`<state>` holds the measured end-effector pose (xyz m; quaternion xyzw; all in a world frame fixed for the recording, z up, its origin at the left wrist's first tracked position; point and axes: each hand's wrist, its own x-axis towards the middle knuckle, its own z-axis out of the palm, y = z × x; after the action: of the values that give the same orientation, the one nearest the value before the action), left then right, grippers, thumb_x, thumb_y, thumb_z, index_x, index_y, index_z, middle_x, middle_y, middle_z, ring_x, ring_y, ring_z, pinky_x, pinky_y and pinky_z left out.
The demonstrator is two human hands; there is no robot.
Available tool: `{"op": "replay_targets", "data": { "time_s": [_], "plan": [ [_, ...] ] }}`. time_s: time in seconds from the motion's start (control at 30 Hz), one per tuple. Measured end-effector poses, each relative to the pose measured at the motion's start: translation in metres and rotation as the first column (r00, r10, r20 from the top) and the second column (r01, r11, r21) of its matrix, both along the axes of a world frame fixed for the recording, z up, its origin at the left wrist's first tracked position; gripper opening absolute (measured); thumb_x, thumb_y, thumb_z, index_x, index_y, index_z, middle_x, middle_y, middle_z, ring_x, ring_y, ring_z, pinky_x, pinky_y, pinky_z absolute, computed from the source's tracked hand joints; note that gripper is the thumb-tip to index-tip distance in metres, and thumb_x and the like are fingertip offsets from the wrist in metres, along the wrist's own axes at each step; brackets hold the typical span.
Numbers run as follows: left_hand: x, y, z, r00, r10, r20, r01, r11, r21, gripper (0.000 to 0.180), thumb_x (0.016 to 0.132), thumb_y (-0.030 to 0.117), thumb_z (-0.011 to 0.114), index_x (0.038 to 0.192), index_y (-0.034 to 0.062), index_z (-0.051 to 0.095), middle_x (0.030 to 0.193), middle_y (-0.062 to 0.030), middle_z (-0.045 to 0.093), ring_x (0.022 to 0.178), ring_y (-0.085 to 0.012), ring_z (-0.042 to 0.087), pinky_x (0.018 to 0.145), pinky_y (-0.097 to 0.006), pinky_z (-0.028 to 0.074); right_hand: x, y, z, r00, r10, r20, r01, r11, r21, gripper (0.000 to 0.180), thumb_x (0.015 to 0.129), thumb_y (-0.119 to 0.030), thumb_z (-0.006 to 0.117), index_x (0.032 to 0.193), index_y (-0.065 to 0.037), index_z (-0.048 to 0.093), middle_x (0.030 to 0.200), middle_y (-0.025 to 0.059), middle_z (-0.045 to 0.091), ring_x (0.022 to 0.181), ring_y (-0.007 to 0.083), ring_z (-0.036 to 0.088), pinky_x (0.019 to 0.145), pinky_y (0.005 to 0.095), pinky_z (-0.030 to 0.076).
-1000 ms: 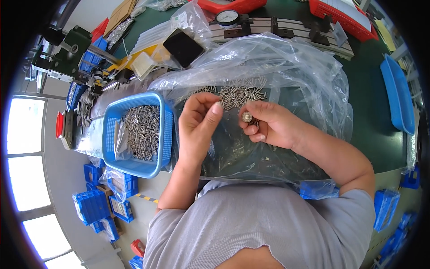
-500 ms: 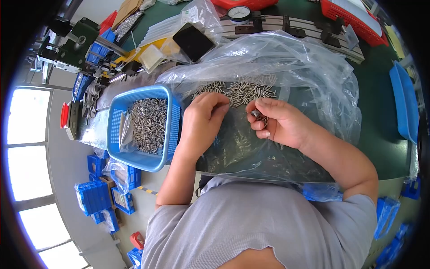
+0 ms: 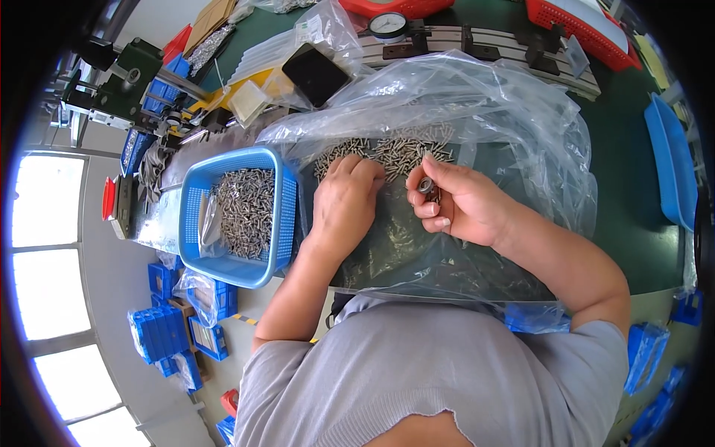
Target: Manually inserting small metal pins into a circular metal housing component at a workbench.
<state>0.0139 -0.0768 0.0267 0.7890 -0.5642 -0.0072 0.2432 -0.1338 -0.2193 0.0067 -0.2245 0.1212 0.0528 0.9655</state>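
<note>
Small metal pin-like parts (image 3: pixel 406 155) lie in loose heaps on a clear plastic sheet. My left hand (image 3: pixel 344 203) reaches over the near edge of the heap, fingers bent and drawn together; its fingertips and anything in them are hidden. To its right, my right hand (image 3: pixel 469 201) is turned partly palm up, fingers curled around a small round metal piece (image 3: pixel 425 185) with a hole in its end. Some slim metal parts show below that piece in the same grip. Left of my left forearm stands a blue plastic basket (image 3: pixel 262 277) holding many similar metal pins (image 3: pixel 247 216) and a clear bag.
Clear plastic sheeting (image 3: pixel 514 112) bunches up behind the heap. Beyond it are a dark phone (image 3: pixel 316 74), a dial gauge (image 3: pixel 389 27) on a metal rail, and a red basket (image 3: pixel 581 33). A blue tray (image 3: pixel 670 164) sits at the right edge of the green table.
My left hand has turned more palm down, and its fingers have moved from a visible pinch onto the heap. My right hand has tilted the round piece so its end shows.
</note>
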Motion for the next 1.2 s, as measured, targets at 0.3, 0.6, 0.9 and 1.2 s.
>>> {"op": "replay_targets", "data": {
  "time_s": [0.3, 0.6, 0.9, 1.2],
  "plan": [
    [-0.01, 0.008, 0.017, 0.935, 0.061, -0.349, -0.128, 0.977, -0.172, 0.009, 0.078, -0.002, 0.062, 0.086, 0.0009, 0.061, 0.083, -0.0129, 0.063, 0.077, -0.0307, 0.061, 0.069, -0.034, 0.049, 0.0, 0.001, 0.0, 1.0, -0.001, -0.004, 0.001, 0.999, -0.036, 0.029, 0.094, -0.036, 0.054, 0.095, -0.008, 0.057, 0.08, 0.0048, 0.054, 0.064, 0.0105, 0.046, 0.05, 0.022, 0.036],
    [-0.032, 0.008, 0.034, 0.902, -0.137, -0.41, 0.028, 0.965, -0.261, 0.013, 0.076, -0.004, 0.065, 0.086, 0.0014, 0.062, 0.08, -0.01, 0.06, 0.072, -0.0242, 0.059, 0.064, -0.031, 0.047, 0.0, 0.002, 0.0, 1.0, 0.013, 0.015, -0.012, 0.998, -0.069, 0.029, 0.093, -0.036, 0.056, 0.095, -0.007, 0.055, 0.081, 0.0037, 0.056, 0.065, 0.0098, 0.047, 0.051, 0.0219, 0.037],
    [-0.038, 0.002, 0.027, 0.949, -0.176, -0.261, 0.102, 0.956, -0.275, 0.015, 0.074, -0.005, 0.064, 0.087, 0.0018, 0.059, 0.082, -0.0128, 0.06, 0.079, -0.0323, 0.058, 0.069, -0.039, 0.047, 0.001, 0.002, -0.004, 0.998, 0.01, 0.055, -0.007, 0.998, -0.064, 0.028, 0.094, -0.035, 0.055, 0.095, -0.008, 0.056, 0.083, 0.0023, 0.058, 0.066, 0.0098, 0.049, 0.052, 0.0225, 0.037],
    [-0.037, 0.001, 0.03, 0.942, -0.173, -0.289, 0.103, 0.965, -0.242, 0.012, 0.076, -0.003, 0.063, 0.085, 0.0017, 0.058, 0.081, -0.0129, 0.06, 0.078, -0.0323, 0.058, 0.069, -0.039, 0.047, 0.001, 0.003, -0.004, 0.997, 0.024, 0.068, -0.019, 0.997, -0.075, 0.027, 0.094, -0.036, 0.055, 0.095, -0.008, 0.057, 0.084, 0.0023, 0.059, 0.066, 0.0099, 0.049, 0.053, 0.0232, 0.037]
  ]
}}
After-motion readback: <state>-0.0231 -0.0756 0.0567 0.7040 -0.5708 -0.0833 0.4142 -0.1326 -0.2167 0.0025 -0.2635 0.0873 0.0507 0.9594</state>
